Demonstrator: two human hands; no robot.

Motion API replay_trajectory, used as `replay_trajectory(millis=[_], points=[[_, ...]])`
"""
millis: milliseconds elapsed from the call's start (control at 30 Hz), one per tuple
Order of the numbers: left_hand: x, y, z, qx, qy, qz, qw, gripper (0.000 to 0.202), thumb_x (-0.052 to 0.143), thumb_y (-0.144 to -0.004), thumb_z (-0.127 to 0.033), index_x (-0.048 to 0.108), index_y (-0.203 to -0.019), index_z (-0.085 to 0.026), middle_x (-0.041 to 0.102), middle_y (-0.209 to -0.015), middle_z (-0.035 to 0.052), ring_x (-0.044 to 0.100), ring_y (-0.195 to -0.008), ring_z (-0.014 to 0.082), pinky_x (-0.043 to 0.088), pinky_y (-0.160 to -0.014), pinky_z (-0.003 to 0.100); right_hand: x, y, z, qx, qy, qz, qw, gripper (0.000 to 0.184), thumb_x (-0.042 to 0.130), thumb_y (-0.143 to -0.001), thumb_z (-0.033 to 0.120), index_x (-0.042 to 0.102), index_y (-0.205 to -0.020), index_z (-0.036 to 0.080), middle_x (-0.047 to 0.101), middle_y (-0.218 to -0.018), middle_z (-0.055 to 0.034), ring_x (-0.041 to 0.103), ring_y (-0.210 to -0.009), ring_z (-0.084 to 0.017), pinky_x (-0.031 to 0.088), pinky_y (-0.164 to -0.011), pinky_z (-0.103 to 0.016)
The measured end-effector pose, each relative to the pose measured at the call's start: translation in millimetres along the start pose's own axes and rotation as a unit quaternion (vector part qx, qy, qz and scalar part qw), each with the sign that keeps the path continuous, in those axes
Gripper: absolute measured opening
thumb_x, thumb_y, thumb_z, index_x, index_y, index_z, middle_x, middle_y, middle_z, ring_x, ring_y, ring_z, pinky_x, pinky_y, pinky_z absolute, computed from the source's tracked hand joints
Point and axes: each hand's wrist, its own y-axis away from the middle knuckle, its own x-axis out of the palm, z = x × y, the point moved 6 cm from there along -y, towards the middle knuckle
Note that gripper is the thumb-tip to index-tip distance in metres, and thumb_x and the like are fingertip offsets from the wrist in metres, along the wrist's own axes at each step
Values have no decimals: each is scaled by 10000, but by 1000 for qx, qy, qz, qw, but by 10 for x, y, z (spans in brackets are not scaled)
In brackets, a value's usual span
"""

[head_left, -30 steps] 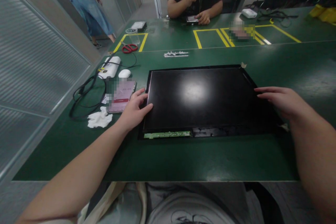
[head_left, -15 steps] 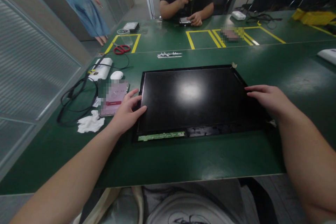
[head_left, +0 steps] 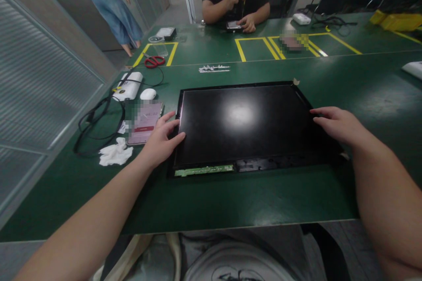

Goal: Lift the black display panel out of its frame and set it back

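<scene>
A black LCD panel [head_left: 237, 131] lies flat on the green table in front of me, with a dark frame around it and a bright reflection on its surface. Along its near edge, at the left, runs a green circuit board strip [head_left: 204, 170]. My left hand [head_left: 165, 136] grips the panel's left side, thumb on top and fingers at the edge. On the opposite side, my right hand [head_left: 332, 123] has its thumb and fingers at the right edge; its fingertips are partly hidden. Small tape pieces stick out at the right corners.
Left of the panel are a phone [head_left: 145, 123], crumpled tissue [head_left: 116, 153], a white mouse-like object [head_left: 148, 94], a white box [head_left: 128, 86], black cables [head_left: 99, 114] and red scissors [head_left: 154, 62]. Screws [head_left: 214, 69] lie beyond the panel. Across the table a person [head_left: 235, 0] works on a small device.
My hands keep their places on the panel's two sides. The whole view has shifted very slightly; the standing person at the left has moved a little to the right.
</scene>
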Motion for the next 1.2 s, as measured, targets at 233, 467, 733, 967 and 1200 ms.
replay_trajectory(millis=[233,467,733,967,1200], points=[[-7,-13,25,0,-3,-1,1000,464,705,-835,-449,720,-1233,-212,398,-1641,144,363,-1530,379,327,-1247,569,67,18,-70,48,-145,-9,988,385,619,-715,189,791,-1057,234,737,-1240,-81,633,-1214,-274,422,-1142,-442],[3,-11,6,-7,12,3,1000,502,698,-828,-455,704,-1256,-192,401,-1639,160,382,-1522,380,348,-1238,566,104,66,-55,106,-270,9,957,392,609,-659,106,800,-984,212,768,-1114,-85,650,-1117,-233,480,-1052,-369],[3,-12,9,-1,10,5,1000,515,698,-828,-478,697,-1262,-200,407,-1636,154,397,-1513,368,340,-1243,565,115,16,-88,82,-275,7,958,424,625,-633,124,807,-1004,220,780,-1141,-79,639,-1154,-243,434,-1117,-402],[-3,-11,47,-4,15,2,1000,541,723,-822,-519,708,-1278,-228,414,-1640,133,419,-1498,373,344,-1242,565,119,-3,-118,83,-274,-2,958,397,635,-632,133,808,-980,213,780,-1095,-83,644,-1099,-243,473,-1054,-392],[-2,-5,12,-3,-4,2,1000,536,707,-829,-518,711,-1274,-221,424,-1636,129,398,-1510,381,316,-1257,567,117,-14,-123,87,-276,-8,957,338,650,-639,139,803,-933,206,772,-1073,-81,635,-1100,-235,457,-1063,-385]])
